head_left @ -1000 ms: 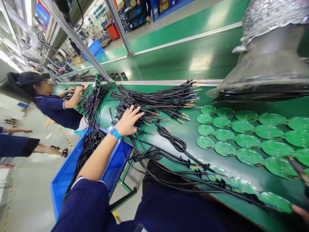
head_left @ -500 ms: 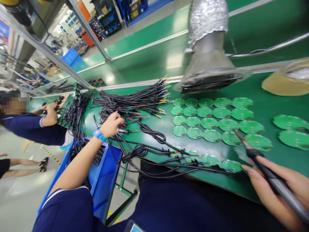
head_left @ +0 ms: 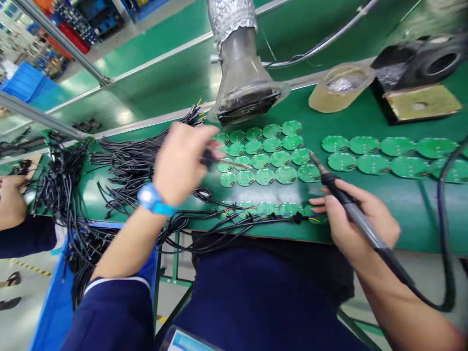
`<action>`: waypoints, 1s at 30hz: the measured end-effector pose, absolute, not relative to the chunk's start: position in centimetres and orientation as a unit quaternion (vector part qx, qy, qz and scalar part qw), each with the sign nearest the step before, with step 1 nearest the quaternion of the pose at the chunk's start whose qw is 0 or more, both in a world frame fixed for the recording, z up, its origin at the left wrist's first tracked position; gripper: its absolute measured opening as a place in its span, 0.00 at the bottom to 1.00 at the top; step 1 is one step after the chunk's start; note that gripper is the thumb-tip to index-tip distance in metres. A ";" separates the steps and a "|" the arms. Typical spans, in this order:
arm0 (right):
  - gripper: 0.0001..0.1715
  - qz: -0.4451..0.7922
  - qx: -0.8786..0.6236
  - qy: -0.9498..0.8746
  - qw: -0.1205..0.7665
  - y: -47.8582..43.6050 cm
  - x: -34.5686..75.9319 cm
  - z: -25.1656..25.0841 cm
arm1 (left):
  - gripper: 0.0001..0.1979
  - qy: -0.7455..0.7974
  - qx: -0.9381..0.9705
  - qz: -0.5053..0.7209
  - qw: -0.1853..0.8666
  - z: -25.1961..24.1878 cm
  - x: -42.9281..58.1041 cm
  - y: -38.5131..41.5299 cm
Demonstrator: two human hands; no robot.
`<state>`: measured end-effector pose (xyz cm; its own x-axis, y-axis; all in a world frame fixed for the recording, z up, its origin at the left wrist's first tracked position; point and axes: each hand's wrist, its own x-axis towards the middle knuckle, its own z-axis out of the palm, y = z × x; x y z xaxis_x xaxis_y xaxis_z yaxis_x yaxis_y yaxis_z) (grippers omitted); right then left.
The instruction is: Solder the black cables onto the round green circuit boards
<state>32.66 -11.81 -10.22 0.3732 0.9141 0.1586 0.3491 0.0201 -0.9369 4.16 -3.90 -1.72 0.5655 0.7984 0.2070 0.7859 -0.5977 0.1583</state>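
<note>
My right hand is wrapped round a soldering iron, its tip near the right end of the rows of round green circuit boards. Smeared by motion, my left hand is closed on a black cable whose reddish wire ends point at the left part of those rows. A pile of black cables lies behind and left of this hand. Along the front edge, several cables with coloured wire ends lie over another row of boards.
A fume extractor hood hangs above the bench. At the back right are a yellowish tub and an iron stand with a sponge. More boards lie right. A blue bin and a co-worker's hand are left.
My left hand has moved right, away from the cable pile, with a cable in it. The view has swung right, bringing the iron stand and more boards into sight.
</note>
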 end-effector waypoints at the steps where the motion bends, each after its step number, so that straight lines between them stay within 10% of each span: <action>1: 0.23 0.281 -0.636 -0.470 0.543 -11.7 32.5 -10.0 | 0.36 0.434 0.892 0.125 0.023 -2.2 5.5 -4.1; 8: 0.20 0.309 -0.593 -0.407 0.622 -11.3 32.5 -9.1 | 0.10 0.379 0.908 0.165 0.067 -4.7 9.9 -5.5; 20: 0.06 0.480 -0.444 -0.413 0.634 -11.4 35.3 -9.4 | 0.08 0.368 0.904 0.113 0.185 -5.4 13.7 -5.0; 30: 0.07 0.611 -0.468 -0.436 0.467 -8.6 37.3 -8.3 | 0.07 0.508 0.816 0.188 0.201 -6.4 13.7 -9.2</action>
